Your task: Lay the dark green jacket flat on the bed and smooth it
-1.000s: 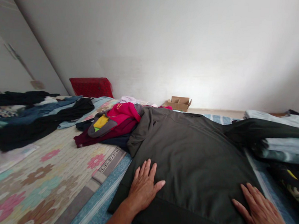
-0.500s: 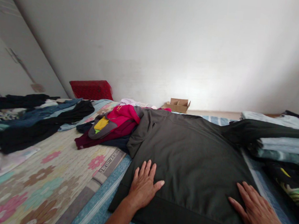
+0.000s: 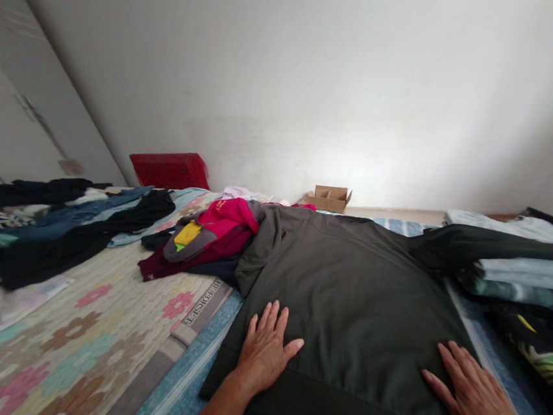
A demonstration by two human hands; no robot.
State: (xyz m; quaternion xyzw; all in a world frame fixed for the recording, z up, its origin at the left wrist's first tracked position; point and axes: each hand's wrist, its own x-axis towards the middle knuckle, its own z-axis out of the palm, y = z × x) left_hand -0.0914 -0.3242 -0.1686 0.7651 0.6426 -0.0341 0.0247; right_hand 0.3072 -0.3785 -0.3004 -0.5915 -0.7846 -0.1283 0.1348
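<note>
A dark grey-green long-sleeved top (image 3: 350, 306) lies spread out on the bed, its hem toward me and its neck at the far side. My left hand (image 3: 266, 350) rests flat on its lower left part, fingers spread. Near the lower right edge, my right hand (image 3: 471, 389) also lies flat on the cloth with its fingers stretched out. One sleeve (image 3: 502, 245) reaches right across a stack of folded clothes (image 3: 529, 271). The left sleeve is bunched against a pink, grey and yellow garment (image 3: 226, 222).
On the left, a loose pile of clothes (image 3: 84, 218) covers part of a flowered mat (image 3: 91, 346). Beneath the top is a blue striped sheet (image 3: 181, 381). A red box (image 3: 170, 170) and an open cardboard box (image 3: 331, 198) stand by the wall. A wardrobe (image 3: 33, 93) is at far left.
Both hands stay in the same places on the top. The whole view has shifted very slightly, with things sitting a little lower now.
</note>
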